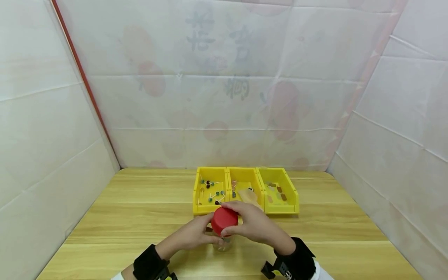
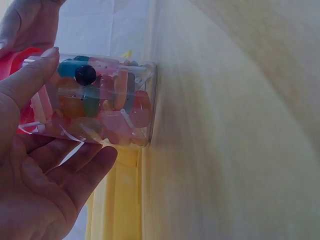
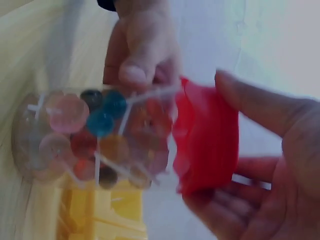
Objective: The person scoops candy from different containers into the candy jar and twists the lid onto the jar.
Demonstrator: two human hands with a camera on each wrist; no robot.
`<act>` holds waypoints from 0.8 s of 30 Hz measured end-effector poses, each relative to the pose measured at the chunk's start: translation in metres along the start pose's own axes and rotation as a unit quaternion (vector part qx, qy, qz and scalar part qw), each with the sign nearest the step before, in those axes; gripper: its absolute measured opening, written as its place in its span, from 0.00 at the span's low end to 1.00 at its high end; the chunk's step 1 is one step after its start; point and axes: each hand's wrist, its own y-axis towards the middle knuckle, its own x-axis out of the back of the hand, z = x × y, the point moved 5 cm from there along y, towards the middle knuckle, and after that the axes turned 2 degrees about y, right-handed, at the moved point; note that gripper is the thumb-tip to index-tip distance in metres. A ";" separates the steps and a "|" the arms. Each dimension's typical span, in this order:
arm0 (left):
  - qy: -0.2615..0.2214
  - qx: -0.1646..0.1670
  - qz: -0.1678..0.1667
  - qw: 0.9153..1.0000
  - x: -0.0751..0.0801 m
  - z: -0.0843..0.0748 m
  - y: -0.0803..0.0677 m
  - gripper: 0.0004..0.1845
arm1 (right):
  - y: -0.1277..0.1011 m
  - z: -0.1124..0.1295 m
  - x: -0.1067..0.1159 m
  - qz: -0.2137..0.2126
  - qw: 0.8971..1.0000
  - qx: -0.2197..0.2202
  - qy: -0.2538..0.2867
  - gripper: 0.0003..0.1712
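Note:
A clear plastic jar [image 1: 222, 242] filled with coloured lollipops stands on the wooden table [image 1: 140, 217] near its front edge. My left hand [image 1: 209, 233] holds the jar's body from the left, thumb [image 2: 31, 80] on one side and fingers [image 2: 80, 172] on the other. A red lid [image 1: 224, 220] sits at the jar's mouth, and my right hand [image 1: 240, 222] grips it from the right with curled fingers. In the right wrist view the red lid [image 3: 207, 145] looks tilted against the jar [image 3: 90, 135]. Whether it is seated is unclear through the blur.
Three yellow bins stand side by side just behind the jar. The left bin [image 1: 199, 194] holds loose lollipops, the middle bin [image 1: 245, 175] some paper and sweets, the right bin [image 1: 292, 194] small brown pieces. White sheets wall the table on three sides.

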 end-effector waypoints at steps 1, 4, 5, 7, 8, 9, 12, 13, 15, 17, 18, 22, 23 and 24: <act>0.002 0.001 -0.001 1.000 0.000 0.000 0.000 0.33 | -0.001 0.003 -0.001 -0.016 1.000 -0.015 -0.019 0.41; 0.004 0.004 -0.004 1.000 0.000 0.000 0.000 0.33 | -0.005 0.010 -0.005 -0.058 0.994 -0.055 -0.079 0.44; 0.003 0.005 -0.004 1.000 0.000 0.000 0.000 0.33 | -0.006 0.012 -0.006 -0.067 0.991 -0.065 -0.096 0.45; 0.003 0.005 -0.005 1.000 0.000 0.001 0.000 0.33 | -0.008 0.015 -0.007 -0.074 0.987 -0.071 -0.120 0.46; 0.001 0.003 -0.005 1.000 0.000 0.001 -0.001 0.33 | -0.008 0.015 -0.007 -0.070 0.988 -0.070 -0.122 0.47; 0.000 0.002 -0.004 1.000 -0.001 0.001 -0.001 0.32 | -0.008 0.014 -0.006 -0.062 0.989 -0.062 -0.120 0.48; -0.004 -0.003 -0.002 1.000 -0.001 0.001 -0.001 0.32 | -0.006 0.007 -0.001 -0.021 0.997 -0.013 -0.070 0.47; -0.003 -0.005 -0.001 1.000 -0.002 0.002 -0.001 0.32 | -0.005 0.004 0.000 -0.003 0.999 0.006 -0.045 0.46; 0.002 -0.007 -0.001 1.000 -0.002 0.002 -0.001 0.32 | -0.002 -0.002 0.002 0.036 0.998 0.046 0.004 0.46; 0.005 -0.008 0.000 1.000 -0.001 0.002 -0.001 0.33 | 0.001 -0.008 0.002 0.072 0.994 0.074 0.043 0.44; 0.005 -0.009 0.001 1.000 -0.001 0.002 -0.001 0.33 | 0.002 -0.010 0.001 0.085 0.991 0.082 0.057 0.43; 0.001 -0.012 0.003 1.000 -0.001 0.000 -0.001 0.34 | 0.005 -0.014 0.000 0.088 0.991 0.079 0.065 0.40; 0.001 -0.012 0.003 1.000 -0.001 0.000 -0.001 0.34 | 0.005 -0.013 -0.001 0.073 0.993 0.071 0.055 0.39; -0.001 -0.012 0.003 1.000 -0.001 0.001 -0.001 0.34 | 0.005 -0.012 -0.001 0.055 0.996 0.059 0.041 0.40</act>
